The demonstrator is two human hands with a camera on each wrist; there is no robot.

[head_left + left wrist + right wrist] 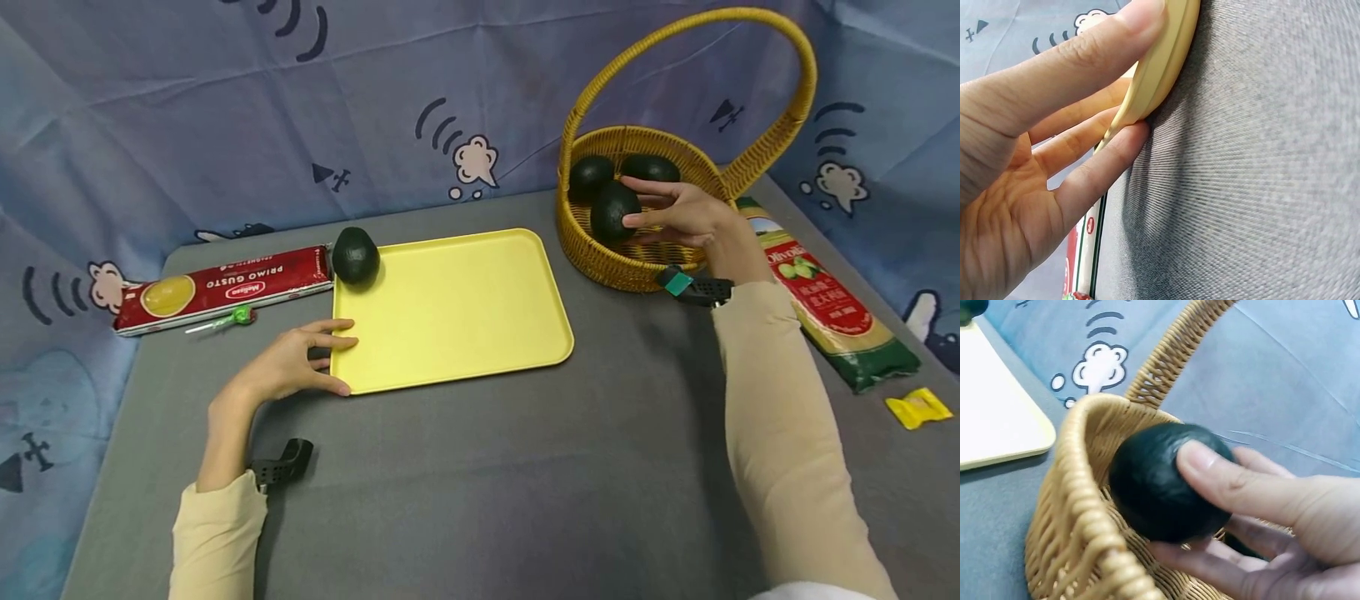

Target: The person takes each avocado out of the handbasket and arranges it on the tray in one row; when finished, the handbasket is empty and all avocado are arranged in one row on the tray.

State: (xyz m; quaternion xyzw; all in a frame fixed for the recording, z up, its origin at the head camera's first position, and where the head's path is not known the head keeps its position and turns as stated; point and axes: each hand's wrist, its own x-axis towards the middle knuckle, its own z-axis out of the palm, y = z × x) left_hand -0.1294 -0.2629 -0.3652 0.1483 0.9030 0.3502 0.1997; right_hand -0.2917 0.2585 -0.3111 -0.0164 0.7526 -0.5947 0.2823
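My right hand (678,215) holds a dark green avocado (1163,481) between thumb and fingers, inside the yellow wicker basket (600,263) near its rim. Behind it in the basket lie two more avocados, one at the left (589,177) and another (651,167) further right. At the near left corner of the yellow tray (450,312), my left hand (288,364) grips the edge, thumb on the near side and fingers along the left side. A single avocado (356,257) sits at the tray's far left corner.
A red spaghetti pack (232,287) lies left of the tray, with a green-wrapped lollipop (242,316) beside it. Right of the basket lies a red and green pasta bag (832,300), partly behind my right forearm. A yellow wrapped candy (918,408) is near the right edge.
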